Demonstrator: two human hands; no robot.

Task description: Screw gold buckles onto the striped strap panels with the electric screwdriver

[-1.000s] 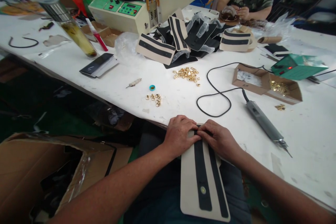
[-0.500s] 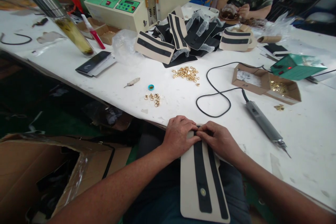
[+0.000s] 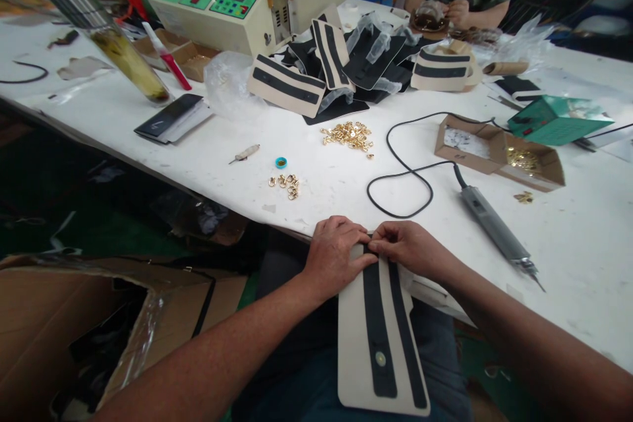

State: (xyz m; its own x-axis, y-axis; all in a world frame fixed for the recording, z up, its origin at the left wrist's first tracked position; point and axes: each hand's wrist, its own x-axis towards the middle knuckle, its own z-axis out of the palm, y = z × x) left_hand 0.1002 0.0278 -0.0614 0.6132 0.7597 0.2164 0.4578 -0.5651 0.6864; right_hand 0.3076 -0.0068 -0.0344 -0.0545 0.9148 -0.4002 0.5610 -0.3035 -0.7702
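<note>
A beige panel with two black straps and a small snap hangs from the table's near edge over my lap. My left hand presses its top left corner, fingers curled onto it. At the top end of the black straps my right hand pinches, fingertips together against the left hand. A small group of gold rings and a bigger heap of gold rings lie on the white table beyond my hands.
A corded grey hand tool lies to the right, beside cardboard trays and a green box. More striped panels pile before a beige machine. Across the table a person's hands work. An open carton stands at lower left.
My right hand's fingers have drawn in to a tighter pinch at the strap ends. The view has tilted down a little. The panel stays put.
</note>
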